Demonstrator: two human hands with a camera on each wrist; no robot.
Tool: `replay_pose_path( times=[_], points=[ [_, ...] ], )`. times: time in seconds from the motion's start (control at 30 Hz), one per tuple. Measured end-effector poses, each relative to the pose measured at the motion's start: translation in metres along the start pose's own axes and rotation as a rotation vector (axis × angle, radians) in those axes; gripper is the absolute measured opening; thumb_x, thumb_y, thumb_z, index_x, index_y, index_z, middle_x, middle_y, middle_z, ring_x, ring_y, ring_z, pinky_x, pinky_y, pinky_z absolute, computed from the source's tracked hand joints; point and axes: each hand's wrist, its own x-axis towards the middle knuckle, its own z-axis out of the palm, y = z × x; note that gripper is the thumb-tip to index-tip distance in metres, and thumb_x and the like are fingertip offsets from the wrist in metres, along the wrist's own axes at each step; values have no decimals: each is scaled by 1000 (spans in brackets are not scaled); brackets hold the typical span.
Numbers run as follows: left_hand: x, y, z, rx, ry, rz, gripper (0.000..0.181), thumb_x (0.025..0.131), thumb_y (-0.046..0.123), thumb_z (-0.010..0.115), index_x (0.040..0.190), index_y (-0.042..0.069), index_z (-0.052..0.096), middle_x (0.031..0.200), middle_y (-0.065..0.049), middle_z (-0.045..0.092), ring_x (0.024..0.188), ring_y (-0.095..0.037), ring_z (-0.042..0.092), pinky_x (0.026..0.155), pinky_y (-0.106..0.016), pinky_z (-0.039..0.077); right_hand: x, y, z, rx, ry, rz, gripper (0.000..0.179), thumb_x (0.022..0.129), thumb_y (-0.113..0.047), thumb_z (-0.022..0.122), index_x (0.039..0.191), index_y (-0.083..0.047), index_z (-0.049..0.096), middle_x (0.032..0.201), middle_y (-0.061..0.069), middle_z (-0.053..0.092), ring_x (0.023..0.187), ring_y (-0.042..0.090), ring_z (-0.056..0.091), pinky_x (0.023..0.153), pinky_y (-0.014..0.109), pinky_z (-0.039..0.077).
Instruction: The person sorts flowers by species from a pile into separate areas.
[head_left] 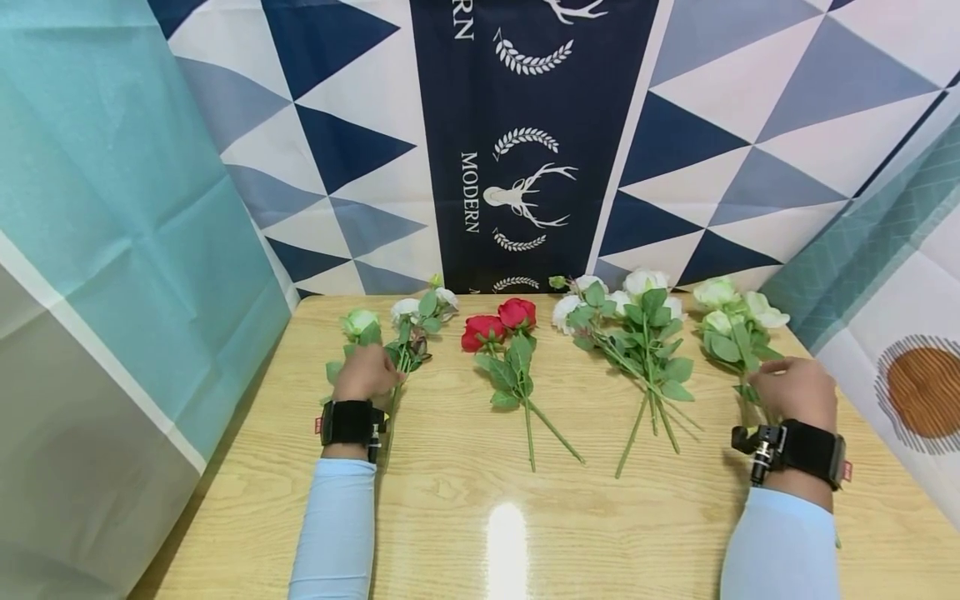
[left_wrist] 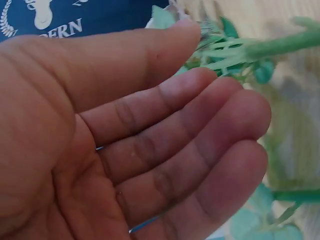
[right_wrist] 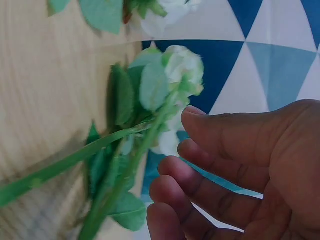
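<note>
My left hand [head_left: 363,373] hovers over the flower stems at the table's left side, its fingers loosely bent. A pale green-white artificial rose [head_left: 362,322] and a stem of white roses [head_left: 406,311] lie beyond it. In the left wrist view, the thumb and fingers stand close to a green stem [left_wrist: 285,44] without gripping it. My right hand [head_left: 798,392] is beside a bunch of pale green-white roses [head_left: 716,292] at the right. In the right wrist view, its fingers are relaxed, with a gap between them and the green stems [right_wrist: 125,172].
Two red roses [head_left: 517,313] with crossed stems lie mid-table. Right of them rests a bunch of white roses [head_left: 645,283], its stems pointing toward me. Patterned cloth [head_left: 360,167] hangs behind the wooden table [head_left: 442,517], with more cloth at both sides.
</note>
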Motion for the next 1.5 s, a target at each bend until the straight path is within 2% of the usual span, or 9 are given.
replay_pose_path(
  times=[0.17,0.33,0.5,0.63,0.8,1.03,1.17,1.33,1.5],
  points=[
    [6,-1,10,26,30,-58,53,88,25,74,44,14,47,44,4,30,39,-12,31,40,-26,29,-1,-16,-2,-31,29,-71,49,96,-28,59,118,16,58,109,36,59,86,46,59,57,43,47],
    [10,0,17,73,62,-109,32,83,26,79,62,6,64,55,-4,53,49,-18,49,44,-30,38,-4,-34,-2,-23,23,-106,52,99,-32,55,121,14,57,113,37,57,93,48,56,61,45,47],
    [11,1,19,60,56,-115,23,83,21,78,74,3,69,64,-11,61,53,-23,56,47,-32,42,-6,-50,-2,-15,49,-182,52,100,-35,53,121,13,57,110,36,58,91,46,57,61,45,46],
    [10,2,16,48,75,-103,25,83,18,78,65,6,66,58,-7,58,50,-22,54,45,-32,41,-9,-63,-2,5,57,-210,52,100,-37,52,121,10,58,107,33,60,87,42,59,58,43,46],
    [6,6,9,12,125,-76,47,86,14,73,49,15,44,45,1,34,39,-15,38,40,-28,33,-14,-73,-3,22,57,-228,53,101,-39,50,123,9,58,109,33,60,89,43,59,60,45,46],
    [-4,16,-2,-13,274,-30,55,88,17,71,47,16,35,45,4,24,37,-11,28,38,-25,25,-18,-85,-3,17,83,-261,47,101,-36,51,120,6,60,106,30,64,85,38,62,58,42,47],
    [-7,23,-6,-17,338,34,54,90,21,72,50,17,37,47,4,25,40,-13,28,41,-26,23,-21,-97,0,25,92,-312,40,102,-28,52,120,6,60,106,29,64,89,40,61,63,46,48],
    [-10,35,-10,-53,426,207,27,91,18,72,66,11,65,53,1,51,48,-15,44,48,-28,32,-30,-119,8,72,116,-447,35,101,-20,55,124,6,59,102,28,64,90,41,60,70,51,47],
    [-14,57,-8,-132,506,361,13,91,20,71,84,10,74,63,1,63,48,-12,49,50,-28,38,-42,-152,25,137,96,-549,30,100,-20,59,120,2,63,99,21,67,86,33,62,72,47,47]
  ],
)
